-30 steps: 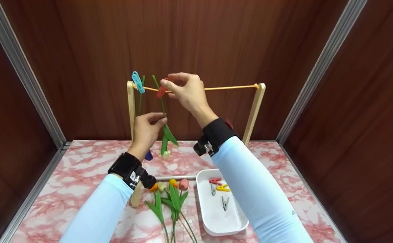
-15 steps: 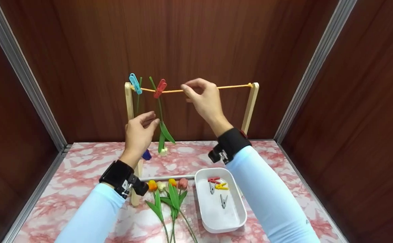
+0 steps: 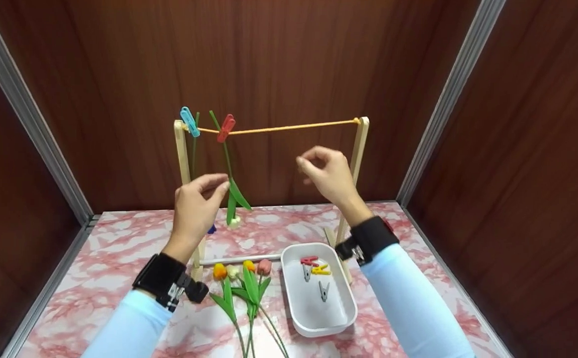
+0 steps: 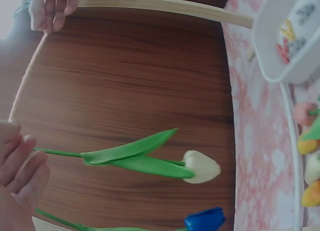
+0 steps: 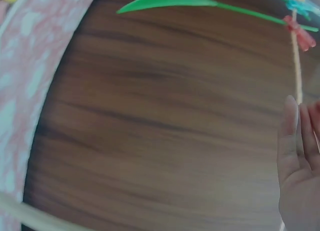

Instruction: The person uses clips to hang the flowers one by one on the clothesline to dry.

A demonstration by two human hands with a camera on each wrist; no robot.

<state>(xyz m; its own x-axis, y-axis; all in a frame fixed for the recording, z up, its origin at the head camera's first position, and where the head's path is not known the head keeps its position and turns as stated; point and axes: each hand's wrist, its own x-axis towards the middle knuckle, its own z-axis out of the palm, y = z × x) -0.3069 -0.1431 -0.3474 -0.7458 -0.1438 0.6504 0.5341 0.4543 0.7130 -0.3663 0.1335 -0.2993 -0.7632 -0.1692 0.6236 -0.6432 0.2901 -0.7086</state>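
Observation:
A white tulip (image 4: 201, 167) hangs head-down from the orange cord (image 3: 289, 128), its stem held there by a red clothespin (image 3: 226, 128). To its left a blue tulip (image 4: 205, 219) hangs under a light-blue clothespin (image 3: 189, 122), mostly behind my left hand in the head view. My left hand (image 3: 194, 211) is beside the white tulip's stem, fingers loosely bent and holding nothing; the fingertips overlap the stem in the head view. Below the cord, toward the right post, my right hand (image 3: 329, 175) hovers with thumb and fingers loosely bent and nothing between them.
The cord runs between two wooden posts (image 3: 361, 144). On the marbled table (image 3: 134, 243) lie orange, white and pink tulips (image 3: 249, 286). Right of them, a white tray (image 3: 318, 318) holds red, yellow and grey clothespins (image 3: 324, 291). Wood-look panels stand behind and at both sides.
My right hand let go of the red clothespin, which stays on the cord, and moved right and down. My left hand released the white tulip's stem and dropped slightly.

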